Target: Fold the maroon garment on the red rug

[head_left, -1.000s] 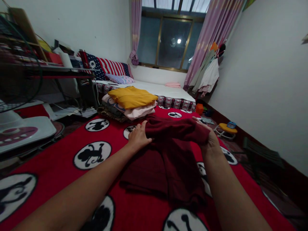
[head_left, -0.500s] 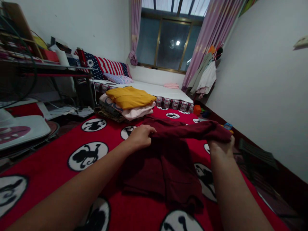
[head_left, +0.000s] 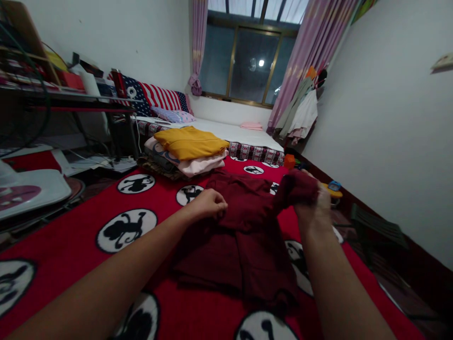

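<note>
A maroon long-sleeved top is spread on a red blanket with monkey prints in white circles. My left hand is closed, its fingers pinching the cloth at the top's left side. On the right, my right hand grips the sleeve, which is bunched and raised off the blanket. The fingers of that hand are partly hidden behind the cloth and wrist. Just beyond the top stands a stack of folded clothes, with a mustard-yellow garment uppermost and a pale pink one beneath.
To the left are a cluttered desk and a white plastic seat. A bed lies behind the folded clothes, under the window. Along the right wall stand a dark green folding stool and a small yellow stool.
My right hand has moved left and slightly up with the sleeve. The sleeve, stretched between both hands before, is now slack and bunched; my left hand has barely shifted.
</note>
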Demonstrator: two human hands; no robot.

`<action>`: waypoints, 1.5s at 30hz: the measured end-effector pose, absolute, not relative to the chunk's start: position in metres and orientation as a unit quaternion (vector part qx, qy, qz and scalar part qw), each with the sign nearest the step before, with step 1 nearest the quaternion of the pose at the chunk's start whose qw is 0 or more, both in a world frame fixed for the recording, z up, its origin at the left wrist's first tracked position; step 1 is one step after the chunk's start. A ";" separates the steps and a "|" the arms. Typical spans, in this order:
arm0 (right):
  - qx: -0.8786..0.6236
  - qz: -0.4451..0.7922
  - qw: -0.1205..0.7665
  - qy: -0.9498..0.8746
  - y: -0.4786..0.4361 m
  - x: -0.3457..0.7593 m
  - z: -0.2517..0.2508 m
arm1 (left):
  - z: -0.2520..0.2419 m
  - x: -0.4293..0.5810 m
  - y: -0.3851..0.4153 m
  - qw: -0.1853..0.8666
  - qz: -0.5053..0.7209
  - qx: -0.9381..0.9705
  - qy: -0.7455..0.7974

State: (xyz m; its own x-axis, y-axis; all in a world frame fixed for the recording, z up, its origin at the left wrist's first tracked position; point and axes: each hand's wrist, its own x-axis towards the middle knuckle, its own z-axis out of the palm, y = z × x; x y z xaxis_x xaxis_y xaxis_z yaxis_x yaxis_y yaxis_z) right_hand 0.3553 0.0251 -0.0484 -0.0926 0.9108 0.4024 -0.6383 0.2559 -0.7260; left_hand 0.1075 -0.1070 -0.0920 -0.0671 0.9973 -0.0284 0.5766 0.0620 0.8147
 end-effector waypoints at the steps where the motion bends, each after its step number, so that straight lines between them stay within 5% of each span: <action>1: -0.165 0.621 0.612 -0.461 0.016 0.343 -0.046 | -0.092 0.103 -0.105 0.318 0.393 0.545 0.669; 4: -0.245 0.644 0.509 -0.516 -0.002 0.318 -0.048 | -0.089 0.087 -0.100 0.333 0.581 0.376 0.641; 7: -0.380 0.529 0.481 -0.586 0.001 0.316 -0.062 | -0.089 0.074 -0.098 0.377 0.643 0.289 0.601; 10: -0.470 0.404 0.410 -0.669 0.015 0.326 -0.078 | -0.096 0.070 -0.096 0.369 0.606 0.304 0.635; 13: -0.495 0.348 0.284 -0.743 0.018 0.335 -0.083 | -0.107 0.073 -0.093 0.241 0.530 0.417 0.698; 17: -0.458 0.395 0.160 -0.780 0.005 0.337 -0.076 | -0.109 0.080 -0.094 0.027 0.462 0.603 0.650; 22: -0.382 0.439 0.069 -0.810 -0.009 0.333 -0.070 | -0.105 0.092 -0.099 -0.012 0.356 0.747 0.562; 31: -0.396 0.211 0.133 -0.884 -0.018 0.319 -0.072 | -0.102 0.100 -0.107 -0.028 0.279 0.755 0.593; 35: -0.324 0.262 0.048 -0.907 -0.025 0.329 -0.050 | -0.077 0.102 -0.117 0.146 0.264 0.756 0.581; 38: -0.336 0.277 0.115 -0.893 -0.017 0.333 -0.051 | -0.071 0.106 -0.119 0.271 0.203 0.745 0.575; 42: -0.471 0.146 0.313 -0.812 0.008 0.332 -0.085 | -0.092 0.107 -0.106 0.072 0.308 0.689 0.652; 45: -0.511 0.143 0.349 -0.772 0.023 0.331 -0.115 | -0.115 0.102 -0.094 -0.016 0.355 0.668 0.654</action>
